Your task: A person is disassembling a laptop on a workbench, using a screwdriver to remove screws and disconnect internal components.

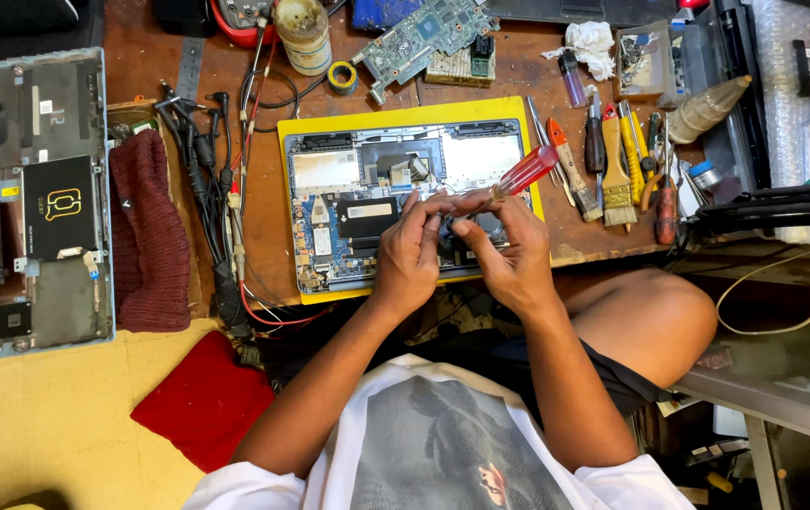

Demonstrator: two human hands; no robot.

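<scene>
An opened laptop [348, 203] lies with its bare circuit board showing on a yellow mat [284, 189] on the wooden bench. My left hand [409, 253] pinches a small dark part over the laptop's lower right area, near the fan. My right hand [509, 250] grips a screwdriver with a clear red handle [526, 172], its handle pointing up and right and its tip down between both hands. What sits under the fingers is hidden.
A second opened laptop [27, 203] lies at the far left beside a maroon cloth [150, 241]. Black cables [206, 179] run left of the mat. Screwdrivers, a brush [615, 175] and pliers lie right of it. A loose green board [419, 33] and a jar [306, 33] sit at the back.
</scene>
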